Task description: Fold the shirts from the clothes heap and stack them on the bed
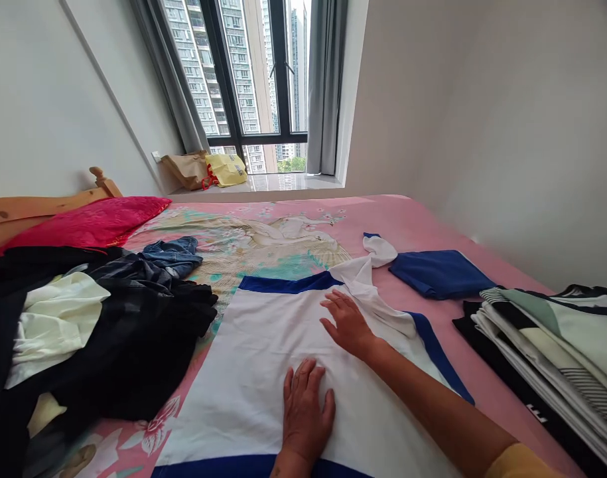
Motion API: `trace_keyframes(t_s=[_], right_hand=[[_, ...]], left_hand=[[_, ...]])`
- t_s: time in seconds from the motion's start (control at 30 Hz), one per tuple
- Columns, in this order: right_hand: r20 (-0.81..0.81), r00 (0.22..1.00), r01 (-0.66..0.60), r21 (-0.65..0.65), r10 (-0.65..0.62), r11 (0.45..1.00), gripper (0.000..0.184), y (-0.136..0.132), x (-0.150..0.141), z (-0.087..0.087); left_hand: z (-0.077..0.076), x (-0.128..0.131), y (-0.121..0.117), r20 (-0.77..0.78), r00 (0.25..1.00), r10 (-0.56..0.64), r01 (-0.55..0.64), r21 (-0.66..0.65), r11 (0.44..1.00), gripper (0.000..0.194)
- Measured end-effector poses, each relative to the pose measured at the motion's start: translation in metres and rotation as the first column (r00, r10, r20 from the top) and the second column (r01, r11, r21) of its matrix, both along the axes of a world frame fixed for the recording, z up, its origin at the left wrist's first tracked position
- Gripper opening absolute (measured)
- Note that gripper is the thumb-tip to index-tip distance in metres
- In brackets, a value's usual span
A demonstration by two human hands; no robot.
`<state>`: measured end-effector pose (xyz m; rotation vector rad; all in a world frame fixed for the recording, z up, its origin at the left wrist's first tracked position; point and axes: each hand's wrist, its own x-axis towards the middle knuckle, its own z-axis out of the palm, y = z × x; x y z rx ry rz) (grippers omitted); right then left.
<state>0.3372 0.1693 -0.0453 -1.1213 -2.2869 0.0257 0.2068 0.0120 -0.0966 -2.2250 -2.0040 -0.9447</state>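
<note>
A white shirt with blue bands is spread over the bed in front of me. One of its sleeves lies bent towards the far right and ends in a blue cuff. My left hand rests flat on the near middle of the white cloth, fingers stretched out. Farther up and to the right is my right hand, palm down and fingers apart, at the cloth beside the wrinkled sleeve part. Whether its palm presses on the fabric I cannot tell. Neither hand grips anything.
Folded clothes are stacked at the right, with a folded blue garment beyond them. Loose dark clothes and a cream garment heap up at the left. A red pillow lies by the wooden headboard. Bags stand on the windowsill.
</note>
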Motion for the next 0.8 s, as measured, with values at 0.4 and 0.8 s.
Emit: trace_keyframes(t_s=[0.4,0.8], right_hand=[[0.388,0.721,0.693,-0.397,-0.574,0.602,0.029,0.035,0.219,-0.02],[0.008,0.764,0.468,-0.697,-0.645,0.544,0.027,0.167,0.1,0.025]], left_hand=[[-0.007,-0.005,0.002,-0.116,0.993,-0.026,0.027,0.009,1.0,0.033],[-0.013,-0.01,0.002,-0.204,0.979,-0.025,0.029,0.02,0.999,0.035]])
